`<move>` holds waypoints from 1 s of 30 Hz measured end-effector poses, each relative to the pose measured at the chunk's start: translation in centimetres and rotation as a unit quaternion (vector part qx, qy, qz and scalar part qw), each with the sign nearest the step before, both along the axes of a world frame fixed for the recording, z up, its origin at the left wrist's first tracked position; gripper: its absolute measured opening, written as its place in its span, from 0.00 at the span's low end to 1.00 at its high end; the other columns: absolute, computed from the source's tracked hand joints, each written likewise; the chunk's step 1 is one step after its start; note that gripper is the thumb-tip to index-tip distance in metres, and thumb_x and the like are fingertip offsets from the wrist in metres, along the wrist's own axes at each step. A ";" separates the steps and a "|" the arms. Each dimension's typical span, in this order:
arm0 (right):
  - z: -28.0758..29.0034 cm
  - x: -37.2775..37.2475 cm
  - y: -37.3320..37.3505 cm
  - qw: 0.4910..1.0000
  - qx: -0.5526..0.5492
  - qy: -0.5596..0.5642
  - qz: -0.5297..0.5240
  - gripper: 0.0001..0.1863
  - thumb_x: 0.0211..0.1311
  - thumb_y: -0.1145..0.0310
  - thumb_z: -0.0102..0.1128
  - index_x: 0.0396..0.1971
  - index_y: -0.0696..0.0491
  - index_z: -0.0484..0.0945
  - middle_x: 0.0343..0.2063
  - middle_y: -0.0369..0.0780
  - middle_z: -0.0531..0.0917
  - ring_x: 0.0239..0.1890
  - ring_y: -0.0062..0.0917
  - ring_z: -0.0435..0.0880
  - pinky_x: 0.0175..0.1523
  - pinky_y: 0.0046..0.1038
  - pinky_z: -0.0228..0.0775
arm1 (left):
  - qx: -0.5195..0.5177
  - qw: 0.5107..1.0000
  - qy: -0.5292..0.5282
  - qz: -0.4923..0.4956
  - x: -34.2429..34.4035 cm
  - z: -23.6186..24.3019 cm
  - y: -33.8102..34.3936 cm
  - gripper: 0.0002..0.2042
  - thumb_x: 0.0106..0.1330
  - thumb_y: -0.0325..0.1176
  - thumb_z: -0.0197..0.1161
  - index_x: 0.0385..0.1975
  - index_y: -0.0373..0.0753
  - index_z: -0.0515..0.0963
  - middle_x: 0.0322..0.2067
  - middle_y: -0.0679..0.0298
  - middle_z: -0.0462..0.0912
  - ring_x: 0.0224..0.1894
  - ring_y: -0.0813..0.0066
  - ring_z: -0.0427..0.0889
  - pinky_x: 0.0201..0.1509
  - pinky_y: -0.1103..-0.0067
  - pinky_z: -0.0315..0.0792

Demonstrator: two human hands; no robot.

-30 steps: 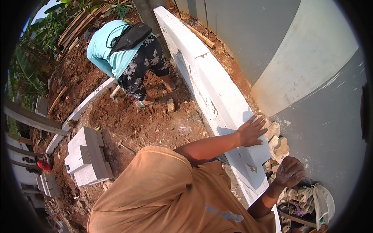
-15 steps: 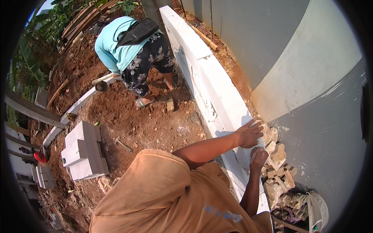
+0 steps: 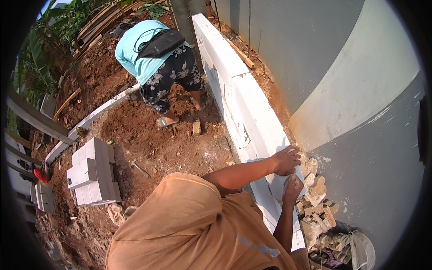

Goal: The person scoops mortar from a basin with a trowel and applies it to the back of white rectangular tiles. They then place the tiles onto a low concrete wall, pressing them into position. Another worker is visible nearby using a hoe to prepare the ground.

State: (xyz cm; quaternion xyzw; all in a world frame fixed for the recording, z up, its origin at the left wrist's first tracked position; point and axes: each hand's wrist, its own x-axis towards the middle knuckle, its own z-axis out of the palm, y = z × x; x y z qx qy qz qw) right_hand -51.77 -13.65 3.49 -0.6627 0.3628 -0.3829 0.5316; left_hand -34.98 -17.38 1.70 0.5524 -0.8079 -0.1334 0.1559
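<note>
A low wall of white building blocks (image 3: 257,116) runs from far centre to the near right. My left hand (image 3: 286,162) lies on top of it, fingers stretched toward the outer edge and slightly apart. Close beside it, nearer to me, my right hand (image 3: 293,188) is closed at the end of a white block (image 3: 276,182) in the upper course, thumb uppermost. Its other fingers are largely hidden. Both forearms reach across the wall's inner side.
A co-worker (image 3: 150,54) bends over the soil at the far left. White blocks (image 3: 92,173) are stacked on the left, with a hammer (image 3: 141,168) beside them. Broken rubble (image 3: 317,189) and a pale sack (image 3: 362,251) lie between the wall and a grey painted wall (image 3: 378,180).
The view has shifted slightly. My hands stay on the wall, the right one turned a little. The co-worker's long-handled tool, visible earlier beside the legs, no longer shows clearly.
</note>
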 end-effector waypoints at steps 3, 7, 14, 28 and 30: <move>1.2 -3.4 6.0 0.986 0.086 -0.013 0.140 0.28 0.73 0.56 0.49 0.12 0.56 0.66 0.10 0.36 0.69 0.14 0.20 0.67 0.21 0.24 0.53 | 0.005 1.000 0.010 0.010 0.0 0.1 0.2 0.27 0.68 0.50 0.54 0.62 0.40 0.73 0.67 0.54 0.68 0.77 0.52 0.51 0.80 0.54 0.36; -10.4 -12.2 11.5 0.916 0.386 -0.090 -0.057 0.27 0.72 0.53 0.44 0.11 0.50 0.68 0.12 0.34 0.73 0.11 0.20 0.67 0.18 0.24 0.58 | 0.011 1.000 0.023 0.006 -0.3 -0.2 0.2 0.32 0.66 0.58 0.57 0.63 0.41 0.72 0.68 0.53 0.67 0.78 0.52 0.48 0.80 0.54 0.35; -27.6 -33.2 2.3 0.753 0.057 -0.648 -0.103 0.20 0.66 0.55 0.48 0.14 0.46 0.70 0.12 0.31 0.69 0.13 0.19 0.67 0.19 0.24 0.61 | 0.027 1.000 0.010 -0.009 0.1 0.9 0.0 0.33 0.66 0.59 0.57 0.62 0.39 0.72 0.69 0.52 0.65 0.78 0.52 0.46 0.80 0.55 0.34; -31.4 -15.5 -5.8 0.719 0.128 -0.461 -0.504 0.27 0.71 0.45 0.45 0.42 0.57 0.80 0.37 0.46 0.84 0.37 0.34 0.82 0.43 0.35 0.76 | 0.027 0.999 0.002 -0.029 -1.3 2.3 0.0 0.35 0.65 0.59 0.58 0.63 0.37 0.71 0.68 0.50 0.65 0.78 0.52 0.47 0.80 0.54 0.34; -30.0 -12.4 -5.5 0.673 0.206 -0.372 -0.606 0.28 0.71 0.44 0.45 0.41 0.56 0.80 0.37 0.45 0.83 0.36 0.33 0.81 0.43 0.37 0.76 | 0.067 0.998 -0.011 -0.006 -0.3 2.7 0.5 0.35 0.65 0.59 0.59 0.63 0.37 0.71 0.68 0.49 0.65 0.78 0.52 0.47 0.81 0.55 0.34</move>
